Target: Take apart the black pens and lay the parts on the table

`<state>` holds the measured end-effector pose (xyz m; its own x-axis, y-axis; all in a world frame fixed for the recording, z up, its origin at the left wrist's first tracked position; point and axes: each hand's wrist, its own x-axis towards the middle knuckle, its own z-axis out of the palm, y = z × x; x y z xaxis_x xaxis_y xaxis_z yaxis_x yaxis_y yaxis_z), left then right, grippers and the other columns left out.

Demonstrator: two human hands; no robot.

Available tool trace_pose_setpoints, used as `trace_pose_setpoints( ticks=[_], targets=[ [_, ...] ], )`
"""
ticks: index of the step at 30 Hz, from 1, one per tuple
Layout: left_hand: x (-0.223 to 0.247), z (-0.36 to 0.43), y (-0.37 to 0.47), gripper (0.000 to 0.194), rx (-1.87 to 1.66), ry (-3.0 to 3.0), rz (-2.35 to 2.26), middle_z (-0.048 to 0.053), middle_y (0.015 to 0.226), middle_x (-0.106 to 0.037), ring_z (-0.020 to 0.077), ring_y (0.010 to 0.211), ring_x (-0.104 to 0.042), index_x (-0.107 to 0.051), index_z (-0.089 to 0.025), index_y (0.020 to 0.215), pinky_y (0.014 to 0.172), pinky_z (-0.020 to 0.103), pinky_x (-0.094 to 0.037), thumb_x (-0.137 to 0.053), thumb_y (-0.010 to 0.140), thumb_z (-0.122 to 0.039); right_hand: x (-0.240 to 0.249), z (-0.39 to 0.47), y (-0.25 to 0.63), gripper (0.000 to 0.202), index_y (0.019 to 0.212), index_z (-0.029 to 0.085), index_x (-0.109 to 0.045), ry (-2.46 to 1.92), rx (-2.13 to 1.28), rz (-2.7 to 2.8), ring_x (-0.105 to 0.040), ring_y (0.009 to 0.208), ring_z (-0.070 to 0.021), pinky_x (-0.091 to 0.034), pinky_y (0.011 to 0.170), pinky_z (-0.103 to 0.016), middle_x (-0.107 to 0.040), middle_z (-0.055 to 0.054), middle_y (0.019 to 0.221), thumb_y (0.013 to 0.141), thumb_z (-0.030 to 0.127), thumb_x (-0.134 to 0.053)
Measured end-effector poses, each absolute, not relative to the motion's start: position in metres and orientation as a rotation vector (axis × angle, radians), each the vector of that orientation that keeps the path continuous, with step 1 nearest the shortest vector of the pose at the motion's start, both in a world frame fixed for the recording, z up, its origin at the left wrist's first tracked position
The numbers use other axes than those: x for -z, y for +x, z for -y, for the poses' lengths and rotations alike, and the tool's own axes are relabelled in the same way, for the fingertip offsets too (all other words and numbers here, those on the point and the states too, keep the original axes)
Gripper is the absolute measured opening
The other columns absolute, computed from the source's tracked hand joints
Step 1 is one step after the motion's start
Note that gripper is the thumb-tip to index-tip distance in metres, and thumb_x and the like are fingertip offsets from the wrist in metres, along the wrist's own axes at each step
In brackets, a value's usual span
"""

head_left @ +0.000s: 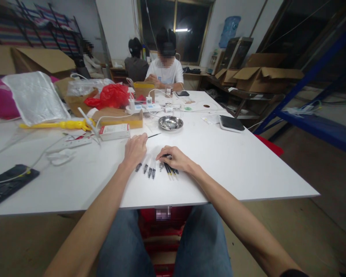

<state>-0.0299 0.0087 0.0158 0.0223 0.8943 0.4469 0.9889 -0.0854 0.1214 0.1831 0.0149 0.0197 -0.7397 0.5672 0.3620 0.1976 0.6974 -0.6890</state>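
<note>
My left hand (136, 148) is closed, and a thin dark pen refill (155, 135) pokes out of it toward the steel dish. Fingers bent together, my right hand (174, 157) is low over the table with a small dark piece at its fingertips, partly hidden. Between my hands lie several clear pen barrels (145, 168) with black grip ends toward me. Under my right hand are several black refills (169, 170) with yellowish ends, partly covered by it. Small metallic bits (161, 166) sit beside them.
A shiny steel dish (171, 123) with small dark items stands ahead. To the left are a white box (114, 131), a yellow stick-like item (60, 125), cables and a dark keyboard-like object (11, 184). A black-topped device (231, 124) is at right. A person (167, 71) sits across the table.
</note>
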Motion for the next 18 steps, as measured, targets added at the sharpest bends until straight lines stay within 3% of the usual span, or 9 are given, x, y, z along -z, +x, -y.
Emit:
trace_pose_setpoints(
  ticks=[4, 7, 11, 18],
  targets=[
    [-0.0153, -0.0094, -0.0296, 0.027, 0.624, -2.098, 1.962, 0.009, 0.090, -0.070, 0.0263, 0.093, -0.063, -0.062, -0.023, 0.099, 0.076, 0.036, -0.039, -0.035, 0.102, -0.025, -0.0180, -0.0128, 0.1810, 0.018, 0.097, 0.018, -0.068, -0.649, -0.882, 2.306, -0.062, 0.085, -0.0160, -0.047, 0.083, -0.030, -0.070, -0.003, 0.095, 0.086, 0.006, -0.061],
    [-0.0151, -0.0096, -0.0299, 0.027, 0.634, -2.094, 1.969, 0.010, 0.090, -0.070, 0.0267, 0.093, -0.063, -0.062, -0.023, 0.099, 0.076, 0.036, -0.039, -0.035, 0.102, -0.025, -0.0163, -0.0152, 0.1810, 0.006, 0.086, 0.018, -0.066, -0.664, -0.810, 2.319, -0.059, 0.083, -0.0168, -0.045, 0.082, -0.031, -0.068, -0.002, 0.086, 0.088, 0.013, -0.068],
    [-0.0159, -0.0091, -0.0303, 0.029, 0.613, -2.070, 1.968, 0.009, 0.088, -0.070, 0.0262, 0.092, -0.063, -0.061, -0.023, 0.096, 0.074, 0.036, -0.038, -0.033, 0.103, -0.025, -0.0141, -0.0189, 0.1806, 0.014, 0.079, 0.018, -0.069, -0.594, -0.706, 2.394, -0.056, 0.087, -0.0198, -0.044, 0.084, -0.034, -0.067, -0.005, 0.084, 0.090, 0.026, -0.072],
    [-0.0154, -0.0083, -0.0305, 0.028, 0.550, -2.054, 1.948, 0.009, 0.087, -0.070, 0.0248, 0.090, -0.063, -0.061, -0.024, 0.095, 0.072, 0.035, -0.038, -0.034, 0.102, -0.025, -0.0129, -0.0191, 0.1791, 0.019, 0.082, 0.018, -0.074, -0.600, -0.670, 2.442, -0.057, 0.091, -0.0207, -0.044, 0.086, -0.035, -0.067, -0.007, 0.091, 0.092, 0.033, -0.070]
  ],
)
